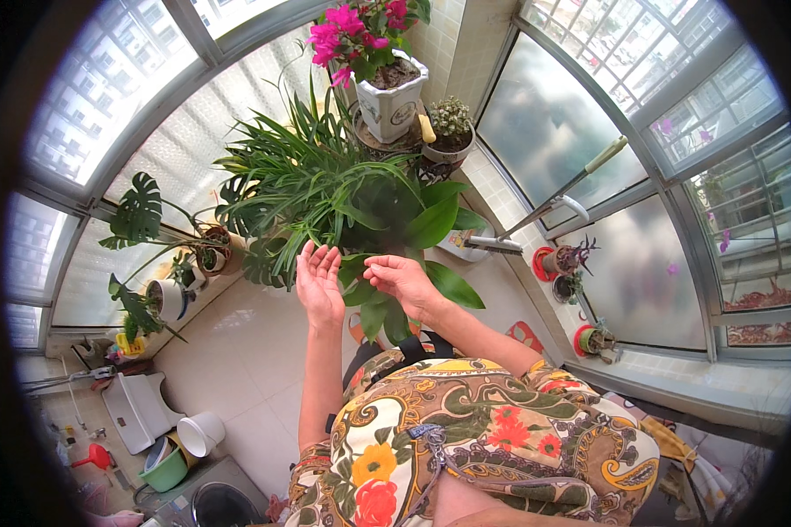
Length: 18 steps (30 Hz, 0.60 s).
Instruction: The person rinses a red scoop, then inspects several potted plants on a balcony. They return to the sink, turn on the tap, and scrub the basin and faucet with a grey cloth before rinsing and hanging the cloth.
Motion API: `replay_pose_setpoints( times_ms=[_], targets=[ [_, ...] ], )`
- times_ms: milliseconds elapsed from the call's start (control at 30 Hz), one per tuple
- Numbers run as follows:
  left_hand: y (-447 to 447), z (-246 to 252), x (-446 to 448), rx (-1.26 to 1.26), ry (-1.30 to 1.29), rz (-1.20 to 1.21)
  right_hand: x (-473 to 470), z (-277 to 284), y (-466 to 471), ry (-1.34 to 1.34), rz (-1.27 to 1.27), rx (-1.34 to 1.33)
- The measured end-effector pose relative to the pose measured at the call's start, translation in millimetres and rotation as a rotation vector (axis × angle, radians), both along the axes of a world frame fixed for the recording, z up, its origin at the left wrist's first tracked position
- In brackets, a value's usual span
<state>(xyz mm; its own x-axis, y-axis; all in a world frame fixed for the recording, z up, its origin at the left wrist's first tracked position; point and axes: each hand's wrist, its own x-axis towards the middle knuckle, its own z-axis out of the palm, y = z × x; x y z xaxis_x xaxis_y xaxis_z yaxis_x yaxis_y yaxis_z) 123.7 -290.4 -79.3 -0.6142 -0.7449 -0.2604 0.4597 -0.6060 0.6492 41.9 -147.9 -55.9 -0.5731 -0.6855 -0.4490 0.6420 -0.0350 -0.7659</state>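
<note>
My left hand [320, 284] is turned palm up, its fingers slightly curled, and nothing shows in it. A short gap to the right, my right hand [403, 284] has thumb and fingertips drawn together; no object can be made out between them. Broad green leaves [435, 221] spread behind and below the right hand. Beyond the left fingertips arches a dense plant with long strap-like leaves [303, 188]. A bougainvillea with pink blooms grows in a white patterned pot [389, 105] at the back, beside a small succulent in a pot [449, 145].
Monstera leaves [138, 207] and small pots line the left ledge. A long-handled floor squeegee [534, 214] leans at right, near small potted plants [560, 260]. At lower left are a white sink [135, 408], a white bucket [201, 433] and a green basin [165, 471]. Windows surround the tiled floor [244, 349].
</note>
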Motion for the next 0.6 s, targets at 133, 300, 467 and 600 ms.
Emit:
replay_pose_setpoints(
  times_ms=[133, 300, 467, 600],
  targets=[
    [0, 1, 0, -0.006, -0.005, 0.004, -3, -2, 2, 0.021, 0.010, -0.004],
    [-3, 2, 4, -0.005, -0.005, 0.010, -49, 0, -3, 0.195, -0.041, 0.031],
    [-14, 0, 13, 0.028, -0.010, 0.019, -167, 11, -35, 0.623, -0.197, 0.089],
    [-30, -4, 13, 0.046, -0.041, -0.005, -259, 27, -72, 0.979, -0.282, 0.308]
  ],
)
